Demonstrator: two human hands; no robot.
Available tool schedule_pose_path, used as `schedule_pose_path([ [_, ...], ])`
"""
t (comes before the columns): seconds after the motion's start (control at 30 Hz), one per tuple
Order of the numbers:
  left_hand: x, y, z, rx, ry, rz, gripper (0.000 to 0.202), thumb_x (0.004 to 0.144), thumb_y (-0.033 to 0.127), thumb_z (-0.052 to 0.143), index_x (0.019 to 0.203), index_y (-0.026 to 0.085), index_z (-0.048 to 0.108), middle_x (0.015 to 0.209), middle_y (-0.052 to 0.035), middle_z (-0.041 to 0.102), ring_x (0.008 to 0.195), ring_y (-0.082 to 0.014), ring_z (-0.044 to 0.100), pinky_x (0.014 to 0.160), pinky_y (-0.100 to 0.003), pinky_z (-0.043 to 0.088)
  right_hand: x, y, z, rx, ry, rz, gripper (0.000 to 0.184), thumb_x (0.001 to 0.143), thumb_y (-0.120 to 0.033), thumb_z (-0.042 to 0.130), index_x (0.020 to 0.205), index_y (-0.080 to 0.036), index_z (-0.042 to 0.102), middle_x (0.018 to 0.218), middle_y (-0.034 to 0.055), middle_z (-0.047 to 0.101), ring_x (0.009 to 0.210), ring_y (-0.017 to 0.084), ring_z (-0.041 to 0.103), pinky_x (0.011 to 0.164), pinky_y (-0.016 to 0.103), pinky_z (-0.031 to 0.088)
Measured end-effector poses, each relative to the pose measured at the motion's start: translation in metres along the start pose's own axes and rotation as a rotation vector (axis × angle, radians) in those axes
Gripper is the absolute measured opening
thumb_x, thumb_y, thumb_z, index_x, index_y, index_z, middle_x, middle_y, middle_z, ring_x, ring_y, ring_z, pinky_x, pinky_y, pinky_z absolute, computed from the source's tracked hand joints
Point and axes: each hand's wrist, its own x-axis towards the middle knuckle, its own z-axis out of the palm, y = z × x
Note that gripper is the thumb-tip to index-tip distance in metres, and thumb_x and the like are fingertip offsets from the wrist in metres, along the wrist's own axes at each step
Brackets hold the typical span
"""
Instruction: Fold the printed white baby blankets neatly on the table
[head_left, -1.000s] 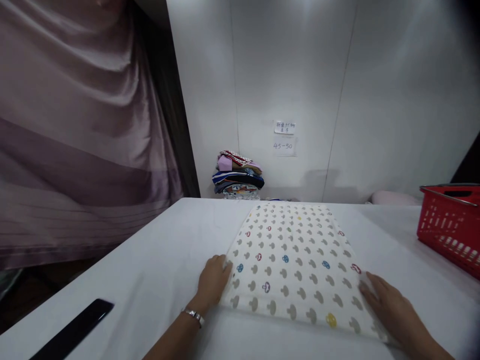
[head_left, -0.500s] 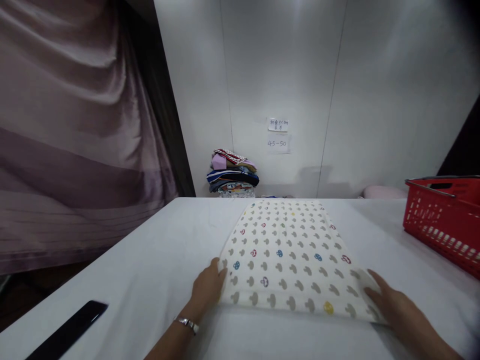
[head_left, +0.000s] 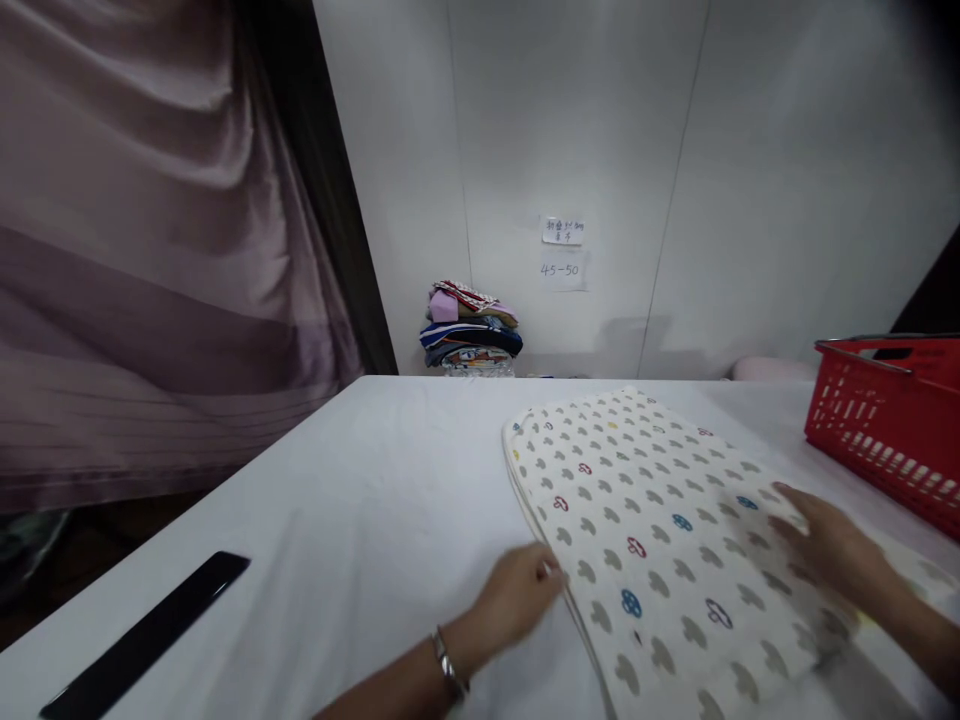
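A white cloth (head_left: pixel 637 500) printed with grey and coloured mushrooms lies folded in layers on the white table (head_left: pixel 315 520), turned at a slant. Its near end runs out of the bottom of the view. At its left edge is my left hand (head_left: pixel 517 595), fingers curled in and somewhat blurred; whether fabric is pinched in them is hidden. My right hand (head_left: pixel 832 550) grips the cloth at its right side, thumb and fingers at the upper layer. Beneath and beyond that hand, another part of the cloth spreads to the right.
A black phone-like slab (head_left: pixel 150 630) lies at the table's left. The red plastic basket (head_left: pixel 885 430) stands at the right. Behind the far edge are a stack of folded fabrics (head_left: pixel 472 330) and a wall with paper notes (head_left: pixel 564 270). A pink curtain (head_left: pixel 150 250) hangs at left.
The cloth has turned from nearly straight to slanted, and its near end has shifted right. My left hand has moved right along with it; my right hand has moved slightly right and away.
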Motion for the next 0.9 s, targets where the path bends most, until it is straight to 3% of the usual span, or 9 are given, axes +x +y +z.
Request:
schedule_pose_path([
  [0.1,0.052,-0.004,-0.041,0.128,0.231,-0.021,0.022,0.08,0.031,0.046,0.077,0.019,0.063,0.08,-0.0005,0.066,0.074,-0.0138,0.058,0.064,-0.023,0.041,-0.018,-0.087,0.022,0.118,-0.213,-0.074,0.056,0.086,-0.053,0.038,0.132,-0.022,0.046,0.14,0.0096,0.042,0.122,0.031,0.045,0.093,0.047,0.045],
  [0.17,0.089,-0.003,-0.062,0.258,0.329,-0.076,0.023,0.083,0.029,0.044,0.076,0.019,0.063,0.08,-0.0007,0.067,0.076,-0.0135,0.058,0.067,-0.023,0.041,-0.034,-0.14,0.033,0.143,-0.318,-0.196,0.053,0.089,-0.051,0.037,0.136,-0.028,0.041,0.146,0.0039,0.032,0.13,0.028,0.034,0.1,0.045,0.04],
  [0.27,0.139,-0.004,-0.079,0.327,0.38,-0.152,0.023,0.084,0.025,0.043,0.08,0.019,0.064,0.09,-0.0042,0.067,0.083,-0.0154,0.06,0.07,-0.024,0.041,-0.057,-0.186,0.05,0.114,-0.362,-0.466,0.051,0.09,-0.048,0.04,0.139,-0.032,0.035,0.146,0.002,0.03,0.132,0.027,0.031,0.104,0.048,0.034],
  [0.33,0.165,-0.008,-0.083,0.353,0.406,-0.189,0.024,0.085,0.028,0.042,0.086,0.018,0.064,0.1,-0.0071,0.065,0.09,-0.0173,0.059,0.073,-0.025,0.041,-0.069,-0.194,0.065,0.088,-0.331,-0.665,0.053,0.09,-0.046,0.043,0.14,-0.032,0.033,0.145,0.0036,0.032,0.131,0.028,0.033,0.104,0.049,0.033],
  [0.43,0.193,-0.014,-0.084,0.395,0.436,-0.213,0.028,0.085,0.036,0.044,0.099,0.019,0.062,0.114,-0.0084,0.059,0.097,-0.0184,0.057,0.078,-0.027,0.041,-0.08,-0.188,0.083,0.022,-0.226,-0.815,0.059,0.089,-0.045,0.046,0.142,-0.029,0.028,0.145,0.0056,0.032,0.13,0.027,0.035,0.103,0.045,0.034],
  [0.53,0.213,-0.018,-0.084,0.434,0.454,-0.254,0.036,0.082,0.041,0.048,0.108,0.018,0.058,0.12,-0.0111,0.054,0.106,-0.0216,0.054,0.082,-0.028,0.04,-0.081,-0.182,0.092,-0.052,-0.104,-0.856,0.059,0.089,-0.047,0.046,0.142,-0.029,0.028,0.145,0.0043,0.033,0.129,0.024,0.036,0.103,0.04,0.035],
  [0.7,0.242,-0.022,-0.091,0.451,0.419,-0.349,0.041,0.077,0.041,0.055,0.105,0.011,0.059,0.116,-0.0186,0.056,0.107,-0.0271,0.055,0.08,-0.032,0.042,-0.075,-0.181,0.098,-0.087,0.016,-0.882,0.059,0.086,-0.054,0.046,0.139,-0.031,0.034,0.143,0.0023,0.036,0.127,0.022,0.04,0.104,0.038,0.033],
  [0.8,0.256,-0.025,-0.098,0.424,0.358,-0.37,0.039,0.073,0.038,0.06,0.102,0.011,0.06,0.111,-0.0187,0.061,0.103,-0.0268,0.058,0.076,-0.03,0.043,-0.074,-0.182,0.098,-0.069,0.035,-0.871,0.061,0.086,-0.057,0.044,0.139,-0.029,0.035,0.142,0.0038,0.039,0.128,0.024,0.039,0.104,0.042,0.033],
  [0.9,0.263,-0.027,-0.106,0.407,0.342,-0.353,0.036,0.073,0.03,0.059,0.104,0.012,0.058,0.113,-0.0175,0.061,0.103,-0.0251,0.058,0.076,-0.028,0.043,-0.08,-0.188,0.101,-0.004,-0.033,-0.897,0.054,0.089,-0.052,0.042,0.138,-0.031,0.034,0.135,0.0002,0.048,0.12,0.021,0.048,0.098,0.038,0.041],
])
